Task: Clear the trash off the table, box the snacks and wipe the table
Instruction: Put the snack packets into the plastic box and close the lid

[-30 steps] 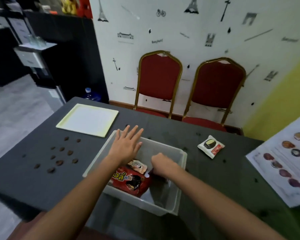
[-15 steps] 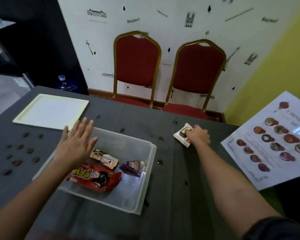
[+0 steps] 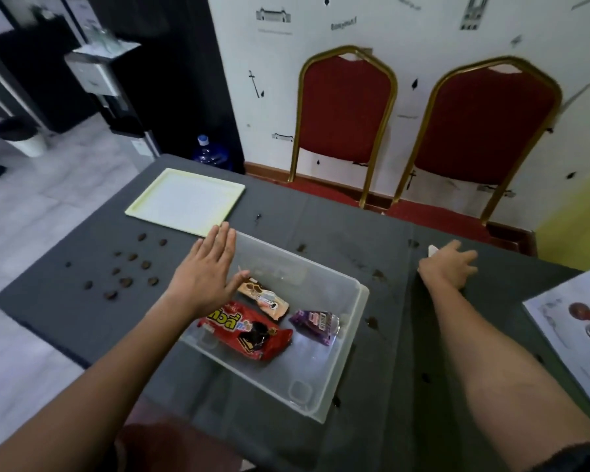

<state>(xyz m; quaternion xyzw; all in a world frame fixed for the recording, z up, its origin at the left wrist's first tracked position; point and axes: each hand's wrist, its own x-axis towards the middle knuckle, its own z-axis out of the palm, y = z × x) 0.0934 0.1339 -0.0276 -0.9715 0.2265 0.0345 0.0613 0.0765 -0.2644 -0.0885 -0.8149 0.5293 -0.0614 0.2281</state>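
Under the right hand (image 3: 447, 265) lies a snack packet (image 3: 432, 250).

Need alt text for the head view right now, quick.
The right hand covers a white snack packet on the dark table. The flat left hand rests on a clear box holding three snacks.

I'm in what looks like a café or small function room: two red banquet chairs (image 3: 344, 107) against a white wall printed with Paris landmarks, a picture menu (image 3: 579, 332) at my table's (image 3: 372, 233) right edge, a water dispenser (image 3: 106, 80) far left.
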